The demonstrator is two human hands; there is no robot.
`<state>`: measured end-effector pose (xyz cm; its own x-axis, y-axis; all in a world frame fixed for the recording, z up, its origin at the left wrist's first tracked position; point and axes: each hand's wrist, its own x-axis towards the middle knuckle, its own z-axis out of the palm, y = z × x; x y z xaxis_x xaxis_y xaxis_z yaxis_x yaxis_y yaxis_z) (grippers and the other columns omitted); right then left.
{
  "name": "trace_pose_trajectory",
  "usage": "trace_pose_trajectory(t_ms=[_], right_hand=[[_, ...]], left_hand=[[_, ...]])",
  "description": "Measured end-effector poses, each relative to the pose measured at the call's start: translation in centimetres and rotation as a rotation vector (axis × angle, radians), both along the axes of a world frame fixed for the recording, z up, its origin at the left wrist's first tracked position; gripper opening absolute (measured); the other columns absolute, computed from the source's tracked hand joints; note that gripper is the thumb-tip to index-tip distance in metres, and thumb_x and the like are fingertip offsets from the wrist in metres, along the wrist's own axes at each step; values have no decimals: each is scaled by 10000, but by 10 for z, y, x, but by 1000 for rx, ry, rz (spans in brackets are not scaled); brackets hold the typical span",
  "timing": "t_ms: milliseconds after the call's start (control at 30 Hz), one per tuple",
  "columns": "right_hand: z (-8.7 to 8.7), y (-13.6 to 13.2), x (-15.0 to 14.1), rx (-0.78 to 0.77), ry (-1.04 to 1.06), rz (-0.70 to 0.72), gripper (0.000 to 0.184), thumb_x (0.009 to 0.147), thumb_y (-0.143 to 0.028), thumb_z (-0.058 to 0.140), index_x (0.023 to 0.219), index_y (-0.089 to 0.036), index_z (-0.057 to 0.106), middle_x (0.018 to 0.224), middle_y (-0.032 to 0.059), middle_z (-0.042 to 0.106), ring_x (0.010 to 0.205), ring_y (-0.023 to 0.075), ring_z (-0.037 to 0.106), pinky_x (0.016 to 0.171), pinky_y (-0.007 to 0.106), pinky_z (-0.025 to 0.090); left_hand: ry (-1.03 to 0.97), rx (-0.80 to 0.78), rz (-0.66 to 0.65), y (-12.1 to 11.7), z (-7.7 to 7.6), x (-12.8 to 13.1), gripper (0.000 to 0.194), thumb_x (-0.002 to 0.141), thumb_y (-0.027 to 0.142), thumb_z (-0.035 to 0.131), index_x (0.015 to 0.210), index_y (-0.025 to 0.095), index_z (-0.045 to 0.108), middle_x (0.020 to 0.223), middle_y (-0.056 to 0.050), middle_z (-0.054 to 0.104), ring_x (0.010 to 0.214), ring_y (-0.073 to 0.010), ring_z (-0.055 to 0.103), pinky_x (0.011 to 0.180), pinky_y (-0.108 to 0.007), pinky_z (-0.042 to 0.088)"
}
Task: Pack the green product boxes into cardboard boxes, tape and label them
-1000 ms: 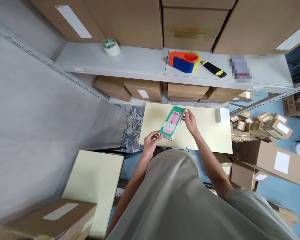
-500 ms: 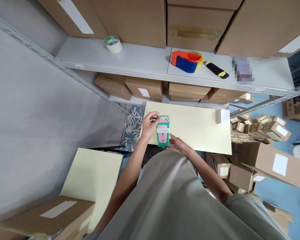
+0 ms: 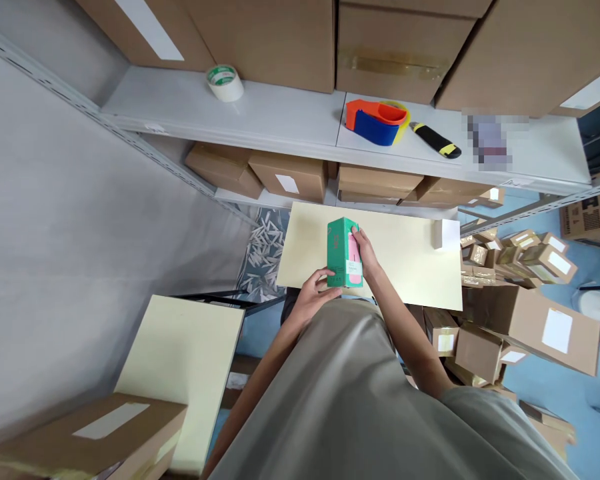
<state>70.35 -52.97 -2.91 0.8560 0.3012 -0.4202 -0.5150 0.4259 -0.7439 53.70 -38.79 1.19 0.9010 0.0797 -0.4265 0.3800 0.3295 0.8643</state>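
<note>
Both hands were on the green box (image 3: 337, 248), up in front of the shirt (image 3: 350, 387), at the near side of the pale yellow tabletop (image 3: 410, 270). Left hand (image 3: 313, 298) was part-open around the lower left corner, fingers bent against the side, thumb near the bottom edge. Right hand (image 3: 366, 253) was wrapped on the upper right, digits at the edge of the pink-printed face, rest hidden. Grips spread only as far as the box needed. Couldn't tell if the box touched the tabletop.

Edges: bottom of the box sat close to the tabletop's front edge, shirt just behind that. Room to the right ran up to the white box (image 3: 449, 235) near the far end; less room left, with white strips (image 3: 265, 250) beyond that edge. Shelf (image 3: 280, 119) stood past the back edge, tape dispenser (image 3: 377, 125) and knife (image 3: 436, 141) on it, well apart from both hands
</note>
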Motion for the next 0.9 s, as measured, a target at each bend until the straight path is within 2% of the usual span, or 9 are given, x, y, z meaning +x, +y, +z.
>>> trace_pose_trajectory(t_ms=[100,233,367,467,567,667,733,800,900], right_hand=[[11,16,7,32,-108,-32,433,883,-617,874,1070,-299,648,891,-62,703,763,163,664,810,328,644],[11,39,10,-3,-133,-20,437,942,-693,764,1084,-307,619,943,-36,707,855,185,695,848,342,638],[-5,54,10,-94,-159,35,463,953,-720,726,1127,-303,625,1003,-18,733,905,191,712,859,336,637],[-25,59,12,-225,-171,107,571,935,-743,724,1309,-321,640,1201,20,772,1041,208,739,900,348,636],[-51,67,13,-370,-178,204,744,900,-747,755,1497,-336,586,1433,83,740,1190,243,741,970,397,637],[-80,84,18,-516,-179,277,953,793,-724,856,1576,-276,549,1467,152,728,1162,281,757,954,425,656],[-98,102,24,-660,-193,312,1021,755,-671,893,1610,-254,521,1400,148,760,1107,288,771,929,424,666],[-112,122,35,-789,-227,344,918,804,-596,866,1592,-254,541,1297,114,801,1079,281,782,944,412,661],[-126,152,53,-870,-236,385,657,895,-469,781,1494,-254,621,1200,79,835,1079,256,796,983,382,647]], left_hand=[[49,-232,142,3,-5,-6,543,795,499,1003,1124,263,641,1185,-15,725,1067,-215,786,1131,-507,620],[98,-457,239,17,-11,-3,508,795,448,1009,1098,257,649,1129,-21,801,1097,-245,810,1168,-545,604],[105,-481,306,30,-29,-6,506,773,397,1017,1115,235,680,1139,-41,826,1084,-243,815,1152,-496,612],[117,-330,365,42,-53,-7,551,707,385,1043,1094,222,687,1121,-44,814,1071,-241,806,1094,-461,631],[141,1,423,58,-82,0,555,658,368,1040,1056,209,688,1118,-59,785,1046,-242,783,996,-433,654],[80,342,422,76,-106,14,447,721,324,963,1060,212,694,1122,-85,733,1090,-260,740,902,-422,679],[22,458,407,86,-119,27,371,750,251,908,1052,221,695,1176,-96,686,1115,-261,708,893,-431,683],[-15,556,375,96,-131,42,339,738,164,877,1011,225,684,1216,-105,646,1128,-269,681,910,-447,670],[-5,797,259,111,-150,67,331,730,77,838,940,233,635,1152,-110,627,1209,-315,627,1009,-498,619]])
